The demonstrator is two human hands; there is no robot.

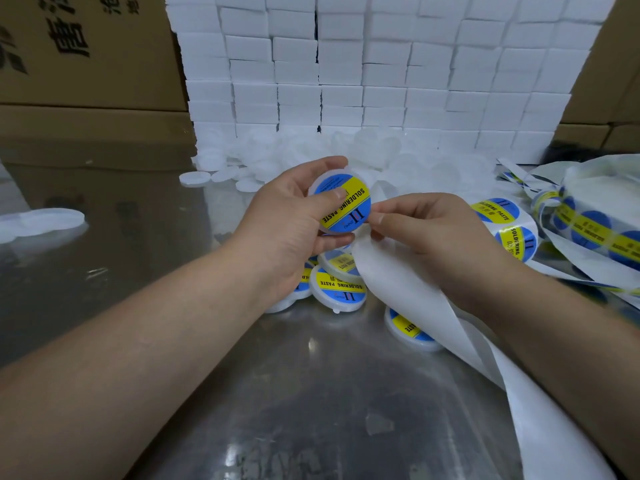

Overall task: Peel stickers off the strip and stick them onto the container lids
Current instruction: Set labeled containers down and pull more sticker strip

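Note:
My left hand grips a round white lid above the steel table, thumb pressing on its face. A blue and yellow "SOLDERING PASTE" sticker covers the lid's top. My right hand pinches the white backing strip right beside the lid's right edge; its thumb tip touches the sticker's rim. The empty strip trails down past my right wrist toward the table's front. Further along the strip, unpeeled stickers lie just right of my right hand.
Labelled lids lie under my hands, another one to their right. A heap of plain white lids sits behind, before a wall of white boxes. A sticker roll lies at far right. Cardboard cartons stand at left.

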